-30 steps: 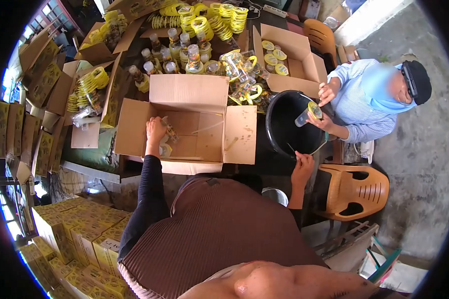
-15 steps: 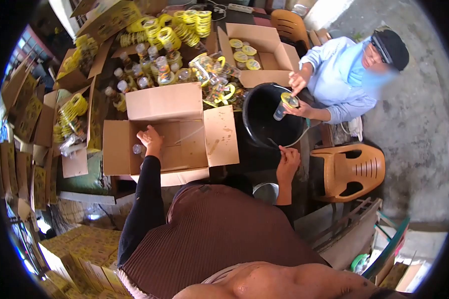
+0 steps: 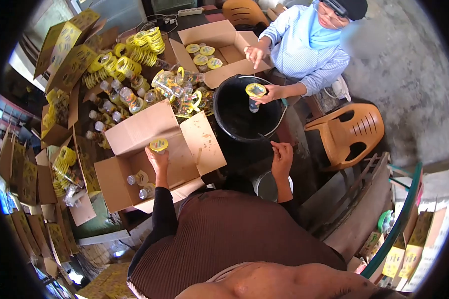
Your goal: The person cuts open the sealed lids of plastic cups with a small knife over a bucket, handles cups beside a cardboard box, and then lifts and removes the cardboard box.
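Note:
My left hand (image 3: 158,160) is closed round a yellow-lidded cup (image 3: 158,145), held above an open cardboard box (image 3: 110,175). Two clear containers (image 3: 144,191) lie inside that box at its near left. Near the front rim of a black bucket (image 3: 223,125), my right hand (image 3: 282,156) has its fingers pinched together around something too small to make out. Across the bucket, another person (image 3: 309,45) holds a cup with a yellow lid (image 3: 255,90) over it and points with the other hand.
Bottles (image 3: 129,98) and yellow ring-shaped handles (image 3: 147,44) crowd the table behind the box. Another open box (image 3: 234,39) holds several yellow-lidded cups. An orange chair (image 3: 353,130) stands at the right, and a metal bucket (image 3: 267,186) is below my right hand.
A yellow-lidded cup now shows in my left hand, which has risen from inside the box. The view has turned, and the other person's cup is lower over the bucket.

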`<state>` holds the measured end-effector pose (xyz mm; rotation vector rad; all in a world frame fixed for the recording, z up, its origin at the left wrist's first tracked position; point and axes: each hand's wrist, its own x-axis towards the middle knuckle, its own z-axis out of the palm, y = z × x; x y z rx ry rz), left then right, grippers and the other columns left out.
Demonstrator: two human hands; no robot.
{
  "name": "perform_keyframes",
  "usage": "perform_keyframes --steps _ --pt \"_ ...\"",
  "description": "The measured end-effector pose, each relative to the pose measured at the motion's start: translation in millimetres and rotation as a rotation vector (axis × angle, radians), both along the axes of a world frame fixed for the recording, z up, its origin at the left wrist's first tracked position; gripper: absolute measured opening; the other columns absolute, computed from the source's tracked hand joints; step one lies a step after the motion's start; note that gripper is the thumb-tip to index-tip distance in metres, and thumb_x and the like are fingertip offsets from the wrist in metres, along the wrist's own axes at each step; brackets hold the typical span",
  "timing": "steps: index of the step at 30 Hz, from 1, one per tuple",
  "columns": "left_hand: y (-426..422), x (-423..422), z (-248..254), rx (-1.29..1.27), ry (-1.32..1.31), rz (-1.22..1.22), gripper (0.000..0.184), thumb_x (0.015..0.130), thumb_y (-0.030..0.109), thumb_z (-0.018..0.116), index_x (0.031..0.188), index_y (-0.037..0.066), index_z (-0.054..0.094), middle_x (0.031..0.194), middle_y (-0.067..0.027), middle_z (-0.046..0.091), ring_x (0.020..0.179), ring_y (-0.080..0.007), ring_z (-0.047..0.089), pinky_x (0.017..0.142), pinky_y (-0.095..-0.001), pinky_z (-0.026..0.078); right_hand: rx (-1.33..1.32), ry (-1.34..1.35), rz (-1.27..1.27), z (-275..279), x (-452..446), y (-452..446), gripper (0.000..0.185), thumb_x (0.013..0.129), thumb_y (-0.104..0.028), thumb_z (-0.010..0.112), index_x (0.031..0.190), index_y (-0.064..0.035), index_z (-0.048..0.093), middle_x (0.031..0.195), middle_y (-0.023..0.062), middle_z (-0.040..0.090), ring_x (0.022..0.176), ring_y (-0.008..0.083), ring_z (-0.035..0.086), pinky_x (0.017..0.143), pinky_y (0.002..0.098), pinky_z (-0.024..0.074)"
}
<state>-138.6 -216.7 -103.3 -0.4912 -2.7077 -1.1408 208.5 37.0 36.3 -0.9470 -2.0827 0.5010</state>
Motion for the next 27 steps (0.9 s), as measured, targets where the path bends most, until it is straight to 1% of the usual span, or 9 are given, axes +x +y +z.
perform_keyframes --steps 4,6,8,10,12,13,17,23,27 --pt "39 22 100 0.507 -0.109 -0.304 0.061 0.073 0.007 0.077 0.124 0.002 0.044 0.112 -0.0149 0.060 0.103 -0.0252 0.060 0.089 -0.0359 0.048 0.014 0.022 0.005 0 -12 1 0.024 0.084 -0.001 0.066 0.105 -0.0120 0.071 0.092 0.0062 0.056 0.086 0.0252 0.055 0.079 0.0370 0.0423" --pt "70 32 131 0.644 -0.147 -0.441 0.067 0.072 -0.003 0.077 0.127 0.005 0.038 0.114 -0.0123 0.060 0.101 -0.0218 0.061 0.091 -0.0349 0.050 0.015 0.032 0.051 5 -20 2 0.025 0.084 0.000 0.065 0.106 -0.0121 0.070 0.093 0.0060 0.055 0.086 0.0252 0.055 0.079 0.0368 0.0421" --pt "101 42 138 0.960 -0.541 -0.583 0.073 0.072 -0.006 0.077 0.130 0.007 0.034 0.119 -0.0102 0.055 0.108 -0.0205 0.058 0.094 -0.0347 0.050 0.032 0.032 0.060 13 -26 2 0.025 0.085 0.000 0.065 0.106 -0.0116 0.070 0.092 0.0065 0.055 0.085 0.0252 0.055 0.079 0.0367 0.0424" --pt "137 51 144 0.993 -0.466 -0.785 0.073 0.071 -0.007 0.077 0.129 0.008 0.035 0.121 -0.0097 0.051 0.113 -0.0208 0.055 0.095 -0.0356 0.051 0.054 0.030 0.070 20 -32 4 0.025 0.085 0.001 0.064 0.106 -0.0111 0.070 0.092 0.0069 0.055 0.085 0.0252 0.054 0.079 0.0367 0.0427" --pt "164 69 162 0.946 -0.577 -0.851 0.078 0.068 -0.010 0.078 0.129 0.009 0.035 0.123 -0.0090 0.048 0.114 -0.0210 0.054 0.095 -0.0352 0.052 0.036 0.094 0.073 26 -33 6 0.025 0.086 0.002 0.064 0.107 -0.0094 0.070 0.091 0.0085 0.053 0.085 0.0256 0.054 0.076 0.0360 0.0439" --pt "183 76 159 1.077 -0.721 -0.902 0.082 0.064 -0.008 0.084 0.128 0.007 0.035 0.118 -0.0085 0.053 0.112 -0.0199 0.057 0.094 -0.0369 0.053 0.052 0.090 0.073 30 -33 8 0.025 0.086 0.002 0.064 0.107 -0.0094 0.070 0.091 0.0085 0.053 0.085 0.0256 0.054 0.076 0.0360 0.0439" --pt "221 97 150 0.656 -0.318 -1.011 0.074 0.063 0.007 0.090 0.120 0.004 0.044 0.113 -0.0076 0.056 0.105 -0.0169 0.058 0.095 -0.0318 0.047 0.086 0.135 0.023 42 -29 12 0.028 0.086 0.003 0.063 0.111 -0.0079 0.069 0.091 0.0100 0.052 0.084 0.0262 0.053 0.072 0.0350 0.0445" --pt "240 117 114 0.479 -0.374 -1.013 0.069 0.063 0.016 0.091 0.116 0.007 0.048 0.105 -0.0099 0.065 0.101 -0.0207 0.064 0.088 -0.0334 0.051 0.118 -0.010 0.081 36 -30 18 0.033 0.082 0.002 0.063 0.112 -0.0116 0.070 0.092 0.0085 0.054 0.089 0.0268 0.054 0.080 0.0387 0.0420" --pt "235 121 117 0.378 -0.372 -1.025 0.070 0.063 0.019 0.091 0.116 0.006 0.048 0.104 -0.0137 0.066 0.101 -0.0268 0.066 0.087 -0.0351 0.052 0.166 -0.069 0.097 36 -42 18 0.032 0.083 0.004 0.064 0.110 -0.0115 0.071 0.090 0.0088 0.052 0.085 0.0266 0.054 0.077 0.0368 0.0437"
